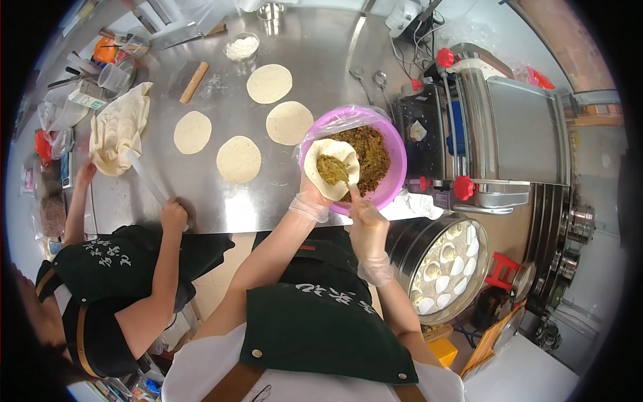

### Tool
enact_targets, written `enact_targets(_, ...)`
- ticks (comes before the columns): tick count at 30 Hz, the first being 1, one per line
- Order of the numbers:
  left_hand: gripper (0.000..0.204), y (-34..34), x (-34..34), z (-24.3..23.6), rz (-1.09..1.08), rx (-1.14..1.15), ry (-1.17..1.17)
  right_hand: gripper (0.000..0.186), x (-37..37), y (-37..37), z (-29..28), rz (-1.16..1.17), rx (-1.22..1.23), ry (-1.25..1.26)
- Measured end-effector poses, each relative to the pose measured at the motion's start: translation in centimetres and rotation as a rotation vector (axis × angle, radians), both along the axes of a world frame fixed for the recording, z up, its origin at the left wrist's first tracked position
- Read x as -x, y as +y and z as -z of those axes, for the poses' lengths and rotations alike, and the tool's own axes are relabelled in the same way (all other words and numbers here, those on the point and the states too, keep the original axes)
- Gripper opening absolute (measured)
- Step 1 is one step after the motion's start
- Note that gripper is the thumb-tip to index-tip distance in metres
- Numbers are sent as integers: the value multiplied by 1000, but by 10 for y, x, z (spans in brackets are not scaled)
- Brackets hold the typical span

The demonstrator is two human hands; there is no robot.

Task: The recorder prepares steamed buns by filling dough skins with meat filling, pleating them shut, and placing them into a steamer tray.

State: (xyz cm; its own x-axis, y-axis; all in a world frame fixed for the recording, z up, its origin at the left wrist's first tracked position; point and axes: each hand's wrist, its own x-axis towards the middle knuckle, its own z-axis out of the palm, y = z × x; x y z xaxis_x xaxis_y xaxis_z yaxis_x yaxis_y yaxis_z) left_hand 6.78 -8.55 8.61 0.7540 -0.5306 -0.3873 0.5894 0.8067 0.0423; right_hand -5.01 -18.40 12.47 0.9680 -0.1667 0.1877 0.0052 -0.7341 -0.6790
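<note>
My gloved left hand (313, 196) cups a round dough wrapper (316, 155) with a mound of green-brown filling (330, 167) on it, over the pink bowl (395, 151). My gloved right hand (367, 226) is closed on a utensil, apparently a spoon (352, 189), whose head is in the mound. Inside the bowl is more chopped filling (368, 161), with clear plastic along the rim. Several flat dough rounds (239, 159) lie to the left on the steel table (201, 208).
A co-worker's hand (173, 216) grips a blade beside cloth-covered dough (117, 127). A rolling pin (193, 82), white-filled bowl (242, 48) and spoons (380, 80) lie behind. At right stand a machine (522, 127) and a round steamer (479, 281) holding pale pieces.
</note>
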Motion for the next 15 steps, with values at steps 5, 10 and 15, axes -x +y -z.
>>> enact_targets(5, 26, 25, -6, 27, -87, 172, -130, 37, -21, -54, -12, 40, 301, 175)
enact_targets(10, 23, 57, 8, 3, -35, 20, -81, 19, -60, -91, 29, -121, 596, 533)
enact_targets(15, 21, 75, 44, 33, -83, 236, -162, 15, -89, -110, 55, -233, 543, 765)
